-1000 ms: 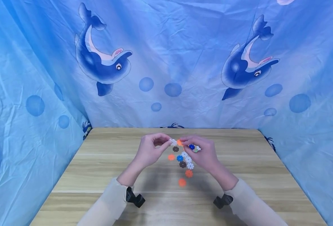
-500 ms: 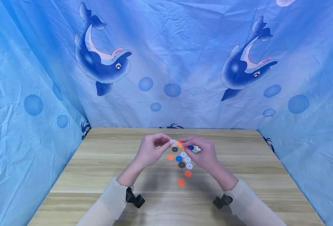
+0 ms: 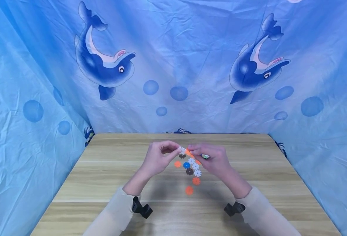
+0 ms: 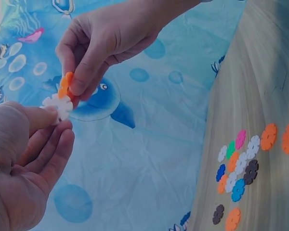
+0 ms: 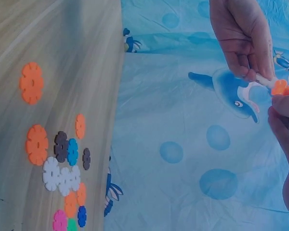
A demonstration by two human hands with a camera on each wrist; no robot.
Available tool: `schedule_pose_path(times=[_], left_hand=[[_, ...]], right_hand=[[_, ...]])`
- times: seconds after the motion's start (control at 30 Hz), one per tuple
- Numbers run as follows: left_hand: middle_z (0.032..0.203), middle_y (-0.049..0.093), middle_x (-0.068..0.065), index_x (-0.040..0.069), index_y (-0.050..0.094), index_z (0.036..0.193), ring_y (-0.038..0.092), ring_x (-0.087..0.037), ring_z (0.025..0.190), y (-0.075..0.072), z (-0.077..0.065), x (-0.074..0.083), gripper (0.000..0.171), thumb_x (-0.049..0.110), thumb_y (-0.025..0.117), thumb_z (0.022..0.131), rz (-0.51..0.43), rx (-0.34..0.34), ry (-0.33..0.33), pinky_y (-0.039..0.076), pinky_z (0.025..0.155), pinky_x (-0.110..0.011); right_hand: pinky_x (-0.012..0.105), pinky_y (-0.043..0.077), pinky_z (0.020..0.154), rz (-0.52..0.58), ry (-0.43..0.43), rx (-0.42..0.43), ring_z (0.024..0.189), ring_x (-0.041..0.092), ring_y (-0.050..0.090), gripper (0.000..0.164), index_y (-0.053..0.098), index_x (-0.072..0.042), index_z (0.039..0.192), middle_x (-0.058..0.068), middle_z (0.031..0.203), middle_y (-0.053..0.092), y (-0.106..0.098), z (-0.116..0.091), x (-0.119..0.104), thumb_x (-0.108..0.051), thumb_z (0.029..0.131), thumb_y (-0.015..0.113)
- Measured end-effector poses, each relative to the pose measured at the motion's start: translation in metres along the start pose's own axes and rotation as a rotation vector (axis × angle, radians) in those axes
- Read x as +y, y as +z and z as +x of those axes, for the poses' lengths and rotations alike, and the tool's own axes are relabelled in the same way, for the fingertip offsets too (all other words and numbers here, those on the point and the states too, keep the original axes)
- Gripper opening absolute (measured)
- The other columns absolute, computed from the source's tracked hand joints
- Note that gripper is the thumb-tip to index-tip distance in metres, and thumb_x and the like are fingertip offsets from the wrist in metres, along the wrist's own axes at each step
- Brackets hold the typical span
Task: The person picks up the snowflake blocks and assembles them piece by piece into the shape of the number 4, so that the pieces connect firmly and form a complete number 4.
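Observation:
Thumb and fingertips of my left hand (image 3: 158,157) pinch a white flower-shaped interlocking disc (image 4: 62,104). My right hand (image 3: 216,159) pinches an orange interlocking disc (image 4: 64,85) by its edge. Both hands are raised above the far half of the table, fingertips close together. The two discs meet at their rims, the orange one set at an angle to the white; how deep their slots engage cannot be made out. In the right wrist view the white disc is seen nearly edge-on beside the orange disc (image 5: 280,87), and fingers hide part of each.
On the wooden table (image 3: 102,183) lie several loose discs below the hands: orange (image 3: 189,190), brown (image 3: 189,171), blue (image 3: 186,165) and white (image 3: 197,173). Pink (image 4: 240,139) and green (image 4: 231,149) ones show in the left wrist view. A dolphin-print curtain (image 3: 176,59) encloses the table.
My right hand has shifted slightly right and down, now covering a dark blue disc on the table. Both hands keep pinching the same discs, and the orange one has tilted a little.

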State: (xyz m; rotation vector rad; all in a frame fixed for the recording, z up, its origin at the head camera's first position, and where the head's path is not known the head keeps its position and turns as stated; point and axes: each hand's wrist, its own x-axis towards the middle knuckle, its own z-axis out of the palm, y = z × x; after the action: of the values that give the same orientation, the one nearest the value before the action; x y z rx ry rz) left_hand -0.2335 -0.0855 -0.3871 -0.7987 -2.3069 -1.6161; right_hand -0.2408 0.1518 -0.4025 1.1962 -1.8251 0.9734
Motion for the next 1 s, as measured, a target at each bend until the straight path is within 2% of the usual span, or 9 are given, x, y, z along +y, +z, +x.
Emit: schedule_pose_path(times=[0.1, 0.2, 0.23, 0.33, 0.47, 0.57, 0.7, 0.8, 1.0], left_hand=[[0.093, 0.082, -0.01, 0.005, 0.081, 0.101, 0.08, -0.027, 0.084, 0.001, -0.001, 0.002, 0.005, 0.008, 0.078, 0.097, 0.002, 0.008, 0.025, 0.068, 0.085, -0.034], [0.092, 0.081, -0.012, 0.004, 0.08, 0.101, 0.079, -0.021, 0.082, 0.002, -0.001, 0.004, 0.006, 0.007, 0.078, 0.097, -0.018, 0.013, 0.034, 0.067, 0.086, -0.032], [0.093, 0.081, -0.013, 0.004, 0.08, 0.101, 0.079, -0.018, 0.081, 0.003, -0.001, 0.005, 0.006, 0.008, 0.078, 0.097, -0.03, 0.017, 0.033, 0.067, 0.087, -0.031], [0.094, 0.081, -0.013, 0.004, 0.079, 0.101, 0.077, -0.012, 0.081, 0.004, -0.001, 0.006, 0.006, 0.007, 0.078, 0.097, -0.076, 0.035, 0.021, 0.066, 0.088, -0.029], [0.099, 0.08, -0.014, 0.002, 0.078, 0.105, 0.076, -0.011, 0.086, 0.006, 0.0, 0.006, 0.01, 0.006, 0.079, 0.096, -0.124, 0.046, 0.023, 0.066, 0.088, -0.028], [0.101, 0.08, -0.015, 0.001, 0.078, 0.107, 0.077, -0.012, 0.088, 0.008, 0.0, 0.004, 0.013, 0.007, 0.079, 0.096, -0.142, 0.043, 0.012, 0.066, 0.089, -0.029], [0.102, 0.081, -0.015, 0.002, 0.079, 0.107, 0.077, -0.011, 0.088, 0.007, -0.001, -0.002, 0.012, 0.008, 0.079, 0.096, -0.141, 0.061, -0.024, 0.066, 0.09, -0.029], [0.102, 0.081, -0.014, 0.004, 0.08, 0.105, 0.078, -0.01, 0.089, 0.004, -0.002, -0.004, 0.011, 0.008, 0.08, 0.095, -0.133, 0.084, -0.045, 0.066, 0.09, -0.028], [0.101, 0.081, -0.014, 0.004, 0.081, 0.105, 0.079, -0.011, 0.089, -0.002, -0.002, -0.007, 0.012, 0.009, 0.081, 0.094, -0.134, 0.093, -0.046, 0.066, 0.089, -0.027]], right_hand=[[0.028, 0.067, 0.079, -0.005, -0.041, -0.007, 0.088, 0.033, 0.082, 0.025, 0.077, -0.004, 0.084, 0.017, 0.097, 0.082, -0.002, 0.003, -0.001, 0.017, 0.074, 0.086], [0.029, 0.067, 0.08, -0.006, -0.074, -0.002, 0.087, 0.033, 0.081, 0.008, 0.078, -0.005, 0.087, 0.018, 0.097, 0.082, -0.004, 0.006, -0.002, 0.002, 0.091, 0.082], [0.029, 0.067, 0.08, -0.003, -0.083, -0.001, 0.087, 0.033, 0.081, 0.008, 0.078, -0.004, 0.088, 0.018, 0.096, 0.082, -0.005, 0.007, -0.002, -0.004, 0.095, 0.079], [0.027, 0.066, 0.079, -0.01, -0.093, 0.009, 0.087, 0.033, 0.081, 0.025, 0.078, -0.005, 0.088, 0.018, 0.096, 0.082, -0.006, 0.011, -0.001, -0.021, 0.104, 0.069], [0.026, 0.066, 0.083, 0.006, -0.103, 0.027, 0.088, 0.034, 0.081, 0.02, 0.079, -0.003, 0.087, 0.018, 0.096, 0.082, -0.006, 0.014, 0.002, -0.017, 0.101, 0.073], [0.026, 0.066, 0.085, 0.004, -0.108, 0.025, 0.088, 0.033, 0.081, 0.004, 0.08, -0.003, 0.089, 0.018, 0.098, 0.082, -0.006, 0.015, 0.003, 0.0, 0.09, 0.083], [0.027, 0.066, 0.087, -0.057, -0.042, -0.005, 0.091, 0.03, 0.081, 0.029, 0.082, -0.004, 0.1, 0.014, 0.102, 0.083, -0.008, 0.014, 0.005, 0.011, 0.075, 0.088], [0.028, 0.066, 0.086, -0.114, 0.055, -0.026, 0.089, 0.026, 0.081, 0.032, 0.083, -0.006, 0.103, 0.01, 0.1, 0.083, -0.013, 0.009, 0.008, 0.008, 0.075, 0.089], [0.029, 0.067, 0.076, -0.195, 0.2, -0.099, 0.081, 0.019, 0.08, 0.022, 0.084, -0.009, 0.098, 0.006, 0.094, 0.083, -0.021, -0.011, 0.019, 0.003, 0.079, 0.089]])
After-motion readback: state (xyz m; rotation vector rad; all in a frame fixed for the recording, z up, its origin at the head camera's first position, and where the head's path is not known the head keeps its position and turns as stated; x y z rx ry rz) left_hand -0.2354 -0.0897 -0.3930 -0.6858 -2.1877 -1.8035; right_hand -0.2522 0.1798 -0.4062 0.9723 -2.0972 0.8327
